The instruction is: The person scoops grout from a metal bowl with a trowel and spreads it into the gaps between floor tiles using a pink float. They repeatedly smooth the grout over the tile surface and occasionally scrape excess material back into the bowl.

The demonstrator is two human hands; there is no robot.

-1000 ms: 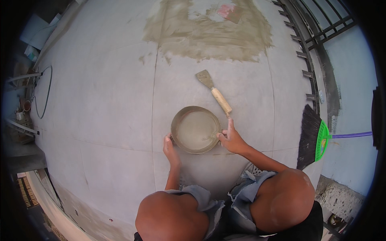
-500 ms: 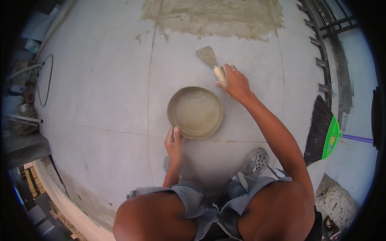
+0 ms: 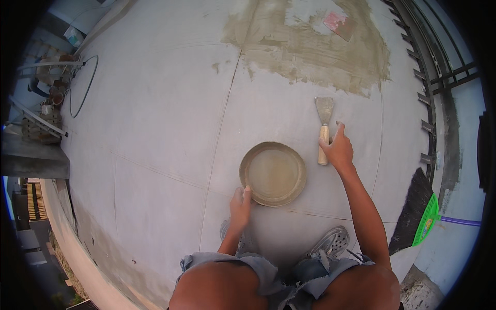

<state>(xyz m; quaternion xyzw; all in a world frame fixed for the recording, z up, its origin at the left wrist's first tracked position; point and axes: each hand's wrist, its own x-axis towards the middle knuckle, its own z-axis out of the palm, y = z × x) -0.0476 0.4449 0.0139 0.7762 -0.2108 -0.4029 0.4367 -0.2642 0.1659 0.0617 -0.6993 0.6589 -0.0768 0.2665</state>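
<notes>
A round shallow pan (image 3: 273, 199), coated in greyish-tan residue with a thin wet-looking layer inside, sits near my feet. My left hand (image 3: 240, 206) pinches its lower left rim, thumb on top. To the right of the pan, a putty knife (image 3: 324, 129) with a pale wooden handle and smeared blade points away from me, apparently lying on the floor. Beside that handle is my right hand (image 3: 340, 152), its thumb against or just over the wood and its index finger stretched out, not wrapped round it.
Wet tan paste (image 3: 289, 64) is spread over the pale floor (image 3: 155, 103) ahead, with a pink-and-brown flat piece (image 3: 338, 25) on it. A black-and-green broom (image 3: 421, 217) stands at right beside a metal rail track (image 3: 423, 98). Clutter and a looped hose (image 3: 94, 85) are at far left.
My right hand has loosened from the putty knife, whose blade now points straight ahead instead of leaning left. My left hand stays on the pan's rim. The view has shifted, showing more floor ahead.
</notes>
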